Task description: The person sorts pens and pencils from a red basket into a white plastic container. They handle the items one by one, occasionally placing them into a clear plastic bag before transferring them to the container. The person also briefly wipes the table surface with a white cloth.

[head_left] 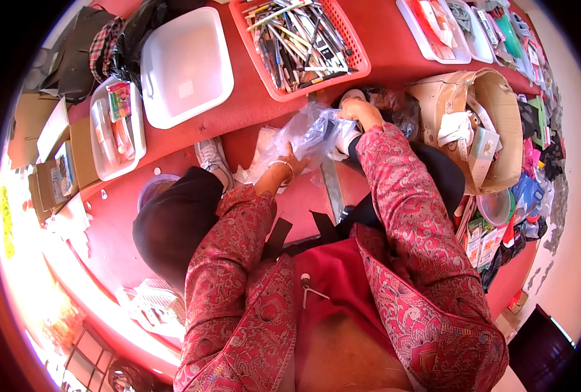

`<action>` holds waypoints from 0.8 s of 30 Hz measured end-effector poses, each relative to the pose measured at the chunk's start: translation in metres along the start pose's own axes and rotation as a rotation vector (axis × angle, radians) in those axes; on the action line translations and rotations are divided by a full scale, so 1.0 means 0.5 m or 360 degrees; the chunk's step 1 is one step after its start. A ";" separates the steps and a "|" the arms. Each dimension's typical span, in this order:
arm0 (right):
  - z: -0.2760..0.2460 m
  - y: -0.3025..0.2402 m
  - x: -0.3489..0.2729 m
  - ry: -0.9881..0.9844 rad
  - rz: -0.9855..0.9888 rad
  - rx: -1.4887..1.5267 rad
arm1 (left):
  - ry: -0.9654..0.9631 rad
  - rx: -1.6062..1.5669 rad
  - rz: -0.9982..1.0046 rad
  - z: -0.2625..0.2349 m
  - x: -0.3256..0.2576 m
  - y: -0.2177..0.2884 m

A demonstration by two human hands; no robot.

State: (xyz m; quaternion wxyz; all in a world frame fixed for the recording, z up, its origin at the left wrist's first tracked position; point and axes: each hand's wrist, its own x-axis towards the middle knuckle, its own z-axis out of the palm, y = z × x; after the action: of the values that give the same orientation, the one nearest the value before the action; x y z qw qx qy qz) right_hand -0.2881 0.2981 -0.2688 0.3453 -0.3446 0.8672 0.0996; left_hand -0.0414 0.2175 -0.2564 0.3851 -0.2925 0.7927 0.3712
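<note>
A crumpled clear plastic bag (pixel 310 134) stretches between my two hands, above the red floor and between my feet. My left hand (pixel 289 166), with a bangle on its wrist, is closed on the bag's near left side; some of its fingers are hidden in the film. At the bag's far right end, my right hand (pixel 361 112) is closed on it, next to my right shoe. A pale crumpled sheet (pixel 259 157) lies left of the bag. Just beyond my hands is a red basket (pixel 361 67) full of pens and pencils.
An empty white tray (pixel 222 78) and a smaller white tray (pixel 140 140) with packets stand at left. On the right is a cardboard box (pixel 507 124) holding mixed items, with a dark plastic bag (pixel 401 114) beside it. White trays (pixel 463 57) line the far right.
</note>
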 end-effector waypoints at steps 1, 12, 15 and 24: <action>-0.005 0.003 0.009 -0.0099 -0.0036 0.0026 | -0.0049 0.0117 -0.0020 0.006 0.021 -0.006; -0.283 -0.051 -0.249 0.0117 0.0086 -0.0401 | 0.0487 0.0771 0.0308 -0.218 -0.230 0.100; -0.374 -0.066 -0.275 -0.0002 0.0331 0.0575 | 0.0738 0.0651 0.0268 -0.321 -0.331 0.145; -0.471 -0.270 -0.439 -0.0263 -0.1929 0.2996 | -0.0472 -0.3091 0.2009 -0.410 -0.371 0.104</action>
State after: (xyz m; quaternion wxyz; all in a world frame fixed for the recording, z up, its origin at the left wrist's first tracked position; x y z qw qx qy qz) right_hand -0.2077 0.2172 0.0612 0.5160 -0.3039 0.2607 -0.7572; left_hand -0.0621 0.1124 0.0039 -0.1647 0.0282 0.1275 0.9777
